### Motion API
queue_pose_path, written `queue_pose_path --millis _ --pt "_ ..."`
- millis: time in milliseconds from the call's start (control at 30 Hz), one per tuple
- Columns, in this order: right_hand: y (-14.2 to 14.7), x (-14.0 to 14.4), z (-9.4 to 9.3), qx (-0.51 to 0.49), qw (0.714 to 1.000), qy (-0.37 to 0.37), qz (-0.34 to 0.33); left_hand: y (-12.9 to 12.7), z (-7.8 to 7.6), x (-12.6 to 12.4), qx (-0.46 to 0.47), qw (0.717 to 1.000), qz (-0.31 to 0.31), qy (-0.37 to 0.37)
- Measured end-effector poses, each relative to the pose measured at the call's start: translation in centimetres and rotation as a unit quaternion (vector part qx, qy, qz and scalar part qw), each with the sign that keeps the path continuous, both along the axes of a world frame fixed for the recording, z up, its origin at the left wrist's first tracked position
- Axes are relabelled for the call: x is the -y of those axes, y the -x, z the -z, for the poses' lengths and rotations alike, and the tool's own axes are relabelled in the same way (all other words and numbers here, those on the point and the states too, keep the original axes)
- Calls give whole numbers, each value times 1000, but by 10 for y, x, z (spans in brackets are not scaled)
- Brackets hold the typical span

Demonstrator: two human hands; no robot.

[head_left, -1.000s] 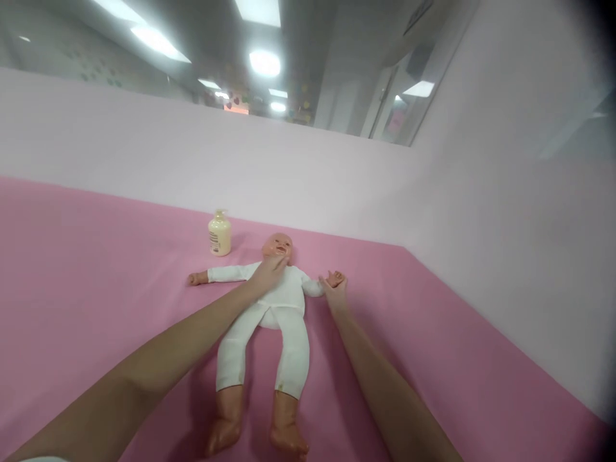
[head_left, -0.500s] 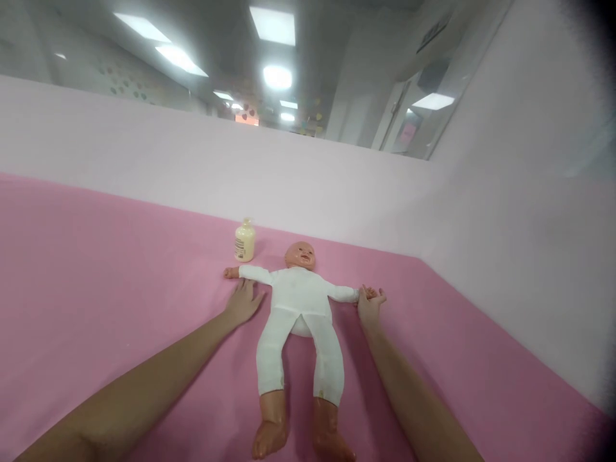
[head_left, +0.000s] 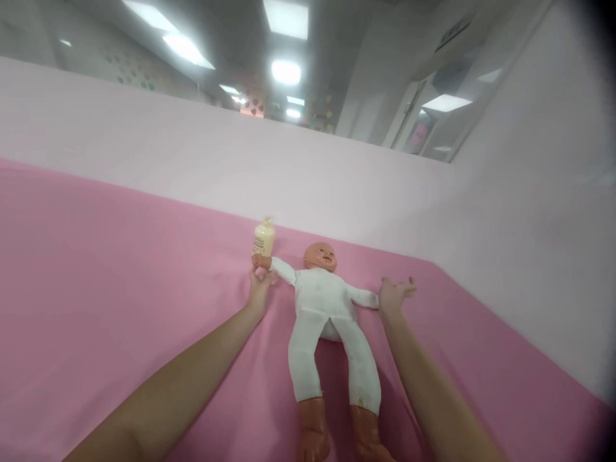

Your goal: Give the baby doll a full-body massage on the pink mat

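Observation:
A baby doll (head_left: 322, 295) with a bald head and white cloth body lies on its back, arms spread and bare feet toward me. On the left, my left hand (head_left: 260, 289) is at the doll's fist, thumb and fingers closed about its wrist from below. My right hand (head_left: 393, 296) is at the end of the doll's other arm, covering the doll's hand; some fingers stick out to the right, slightly blurred. Just behind the fist on the left stands a pale yellow pump bottle (head_left: 264, 237), its lower part partly hidden by the fist.
The doll lies on a pink padded surface (head_left: 144, 256), wrinkled near my left arm. White walls (head_left: 216, 160) border it at the back and right. Above the back wall, a mirror or window (head_left: 317, 64) shows ceiling lights and a door.
The doll's arm on the left now slants upward, with my left hand moved from beside it to its wrist. My right hand has turned, hiding the doll's hand. The view has shifted slightly.

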State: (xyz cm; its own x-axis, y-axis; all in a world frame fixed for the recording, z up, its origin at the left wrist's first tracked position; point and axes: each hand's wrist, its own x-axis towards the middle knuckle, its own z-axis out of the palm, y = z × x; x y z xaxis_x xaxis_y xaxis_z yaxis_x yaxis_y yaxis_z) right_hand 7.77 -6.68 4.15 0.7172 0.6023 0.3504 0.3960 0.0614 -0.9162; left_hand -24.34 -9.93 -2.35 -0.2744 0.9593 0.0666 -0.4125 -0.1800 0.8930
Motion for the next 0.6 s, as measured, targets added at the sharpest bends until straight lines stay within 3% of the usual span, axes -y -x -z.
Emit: queue_pose_path --millis 67,133,200,300,367,467,600 --pt "35 -3 -15 16 999 -4 -27 1 -3 0 -27 999 6 -28" --pt "77 -4 -25 37 984 -32 -170 1 -4 0 -59 997 9 -41" --pt "117 -1 -27 58 948 -11 -312 1 -3 -2 -87 995 10 -37" --pt "156 6 -19 125 865 62 -483 -1 1 -4 -129 991 21 -33" --pt "166 12 -9 169 826 59 -534 -2 5 -6 -148 987 28 -47" --pt "166 19 4 223 792 46 -567 -5 7 -5 -167 980 61 -85" --pt "161 23 8 268 743 39 -612 -7 6 -4 -192 973 93 -89"
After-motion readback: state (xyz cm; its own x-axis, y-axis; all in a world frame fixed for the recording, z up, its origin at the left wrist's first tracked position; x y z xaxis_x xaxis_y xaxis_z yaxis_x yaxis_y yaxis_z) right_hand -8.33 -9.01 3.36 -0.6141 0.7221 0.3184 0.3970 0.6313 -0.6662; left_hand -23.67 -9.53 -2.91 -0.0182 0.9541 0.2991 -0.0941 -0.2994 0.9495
